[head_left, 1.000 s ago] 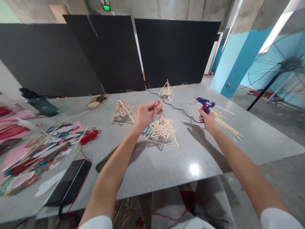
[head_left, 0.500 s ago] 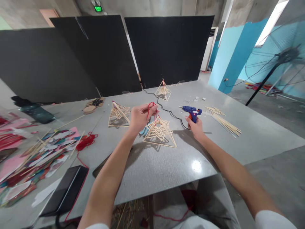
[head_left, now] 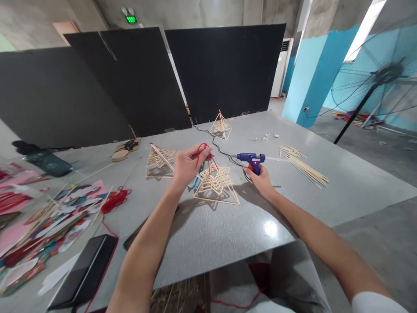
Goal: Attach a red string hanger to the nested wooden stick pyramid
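Pinched in my left hand (head_left: pixel 189 164) is a looped red yarn (head_left: pixel 213 164) that runs down to a pyramid of thin wooden sticks (head_left: pixel 216 187). The pyramid's square base frame sits at the table's front middle, its inner sticks stacked in tiers. My right hand (head_left: pixel 260 179) grips a blue hot glue gun (head_left: pixel 250 159), its nozzle pointing left toward the yarn. Behind my left hand stands another stick pyramid (head_left: pixel 159 161), partly covered by the hand. Something light blue (head_left: pixel 195 181) shows behind the front pyramid, too hidden to name.
A third pyramid (head_left: pixel 220 127) stands at the back beside a black cord (head_left: pixel 224 150). Loose sticks (head_left: pixel 308 170) lie on the right. On the left are a red yarn ball (head_left: pixel 115 200), a black case (head_left: pixel 83 271), paper scraps (head_left: pixel 70 217) and a dark bottle (head_left: pixel 45 161).
The glue gun in my right hand has come left, nearer the yarn. My left hand keeps its pinch on the yarn, and the view has tilted slightly.
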### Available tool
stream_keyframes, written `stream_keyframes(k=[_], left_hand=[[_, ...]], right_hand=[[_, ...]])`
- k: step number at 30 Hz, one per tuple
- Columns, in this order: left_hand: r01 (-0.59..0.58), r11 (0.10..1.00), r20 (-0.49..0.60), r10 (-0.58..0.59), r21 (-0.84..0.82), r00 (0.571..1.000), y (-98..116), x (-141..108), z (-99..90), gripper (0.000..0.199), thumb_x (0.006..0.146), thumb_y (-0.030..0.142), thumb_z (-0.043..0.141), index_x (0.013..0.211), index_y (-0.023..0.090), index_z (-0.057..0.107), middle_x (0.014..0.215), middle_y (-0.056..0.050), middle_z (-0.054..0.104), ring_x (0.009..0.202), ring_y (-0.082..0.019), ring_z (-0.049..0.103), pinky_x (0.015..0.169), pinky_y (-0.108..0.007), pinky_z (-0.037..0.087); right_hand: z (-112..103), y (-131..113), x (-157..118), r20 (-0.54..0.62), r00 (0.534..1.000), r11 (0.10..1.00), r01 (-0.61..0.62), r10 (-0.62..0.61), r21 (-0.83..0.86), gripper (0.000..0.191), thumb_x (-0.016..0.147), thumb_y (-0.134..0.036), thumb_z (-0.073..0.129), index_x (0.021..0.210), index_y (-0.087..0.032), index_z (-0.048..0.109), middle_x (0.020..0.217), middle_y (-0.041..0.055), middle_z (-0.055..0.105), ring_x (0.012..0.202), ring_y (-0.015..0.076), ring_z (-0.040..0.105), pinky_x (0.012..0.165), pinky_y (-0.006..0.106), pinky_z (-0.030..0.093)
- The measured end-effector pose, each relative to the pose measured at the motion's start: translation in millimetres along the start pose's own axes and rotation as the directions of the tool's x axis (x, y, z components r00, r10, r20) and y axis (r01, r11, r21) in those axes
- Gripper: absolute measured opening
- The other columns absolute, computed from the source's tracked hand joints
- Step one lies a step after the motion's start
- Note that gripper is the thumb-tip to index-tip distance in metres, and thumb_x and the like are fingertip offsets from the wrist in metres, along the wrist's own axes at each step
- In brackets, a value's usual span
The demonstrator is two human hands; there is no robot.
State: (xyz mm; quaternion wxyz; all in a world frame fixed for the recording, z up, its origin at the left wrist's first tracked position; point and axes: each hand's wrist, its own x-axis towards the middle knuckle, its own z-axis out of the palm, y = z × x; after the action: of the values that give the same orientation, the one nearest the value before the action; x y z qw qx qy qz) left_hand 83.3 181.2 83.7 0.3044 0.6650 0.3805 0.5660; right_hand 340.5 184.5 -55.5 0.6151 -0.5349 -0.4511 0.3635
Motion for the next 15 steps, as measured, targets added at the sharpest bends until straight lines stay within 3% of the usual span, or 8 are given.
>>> stream_keyframes(k=[15], left_hand=[[0.004, 1.0, 0.0, -0.004, -0.007, 1.0, 6.2, -1.5, -2.6, 0.04, 0.087, 0.058, 0.084, 0.088, 0.018, 0.085, 0.083, -0.005, 0.08, 0.078, -0.02, 0.078, 0.081, -0.033, 0.071]], right_hand=[[2.1, -0.4, -4.7, 0.047, 0.999, 0.999, 0.02, -0.021, 0.025, 0.046, 0.072, -0.061, 0.086, 0.08, -0.023, 0.061, 0.057, -0.0056, 0.047, 0.053, 0.0127, 0.037, 0.047, 0.028, 0.029]])
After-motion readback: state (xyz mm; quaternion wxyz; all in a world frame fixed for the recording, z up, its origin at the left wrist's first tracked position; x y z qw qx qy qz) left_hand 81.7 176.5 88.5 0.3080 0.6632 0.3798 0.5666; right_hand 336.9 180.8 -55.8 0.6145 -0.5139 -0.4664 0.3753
